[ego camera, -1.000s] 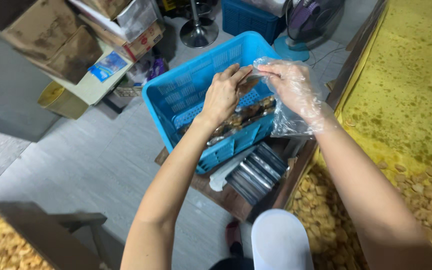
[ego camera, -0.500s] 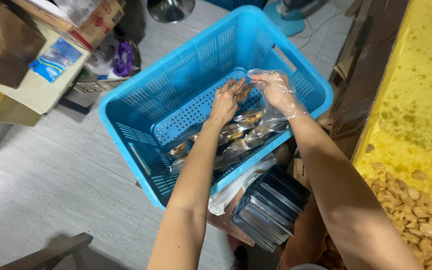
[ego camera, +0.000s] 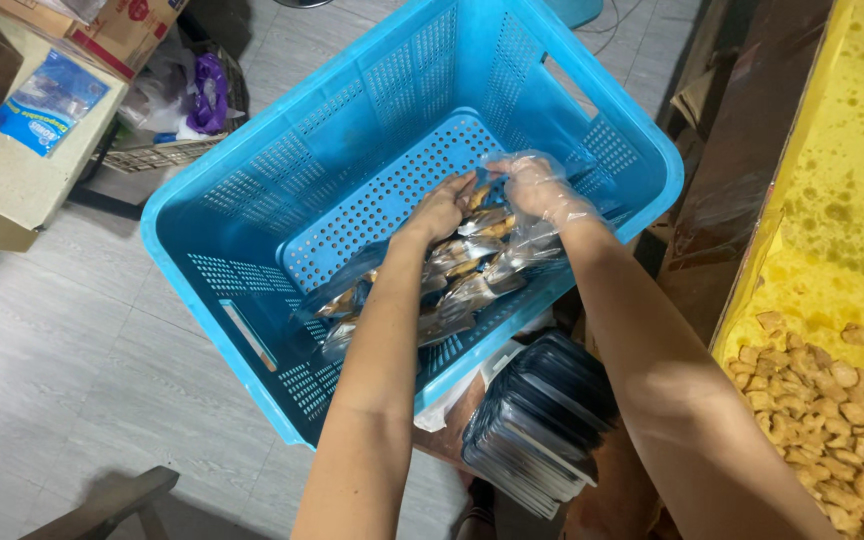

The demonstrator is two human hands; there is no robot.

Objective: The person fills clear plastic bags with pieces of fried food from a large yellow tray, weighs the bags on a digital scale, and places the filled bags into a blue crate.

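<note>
Hands go deep into the blue crate, left hand and gloved right hand fingers pinching a clear snack packet just beneath the fingertips, best laid flat on the pile.

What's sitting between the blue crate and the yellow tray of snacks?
In the head view, a dark stack of trays and the right forearm lie between the blue crate and yellow tray.
</note>
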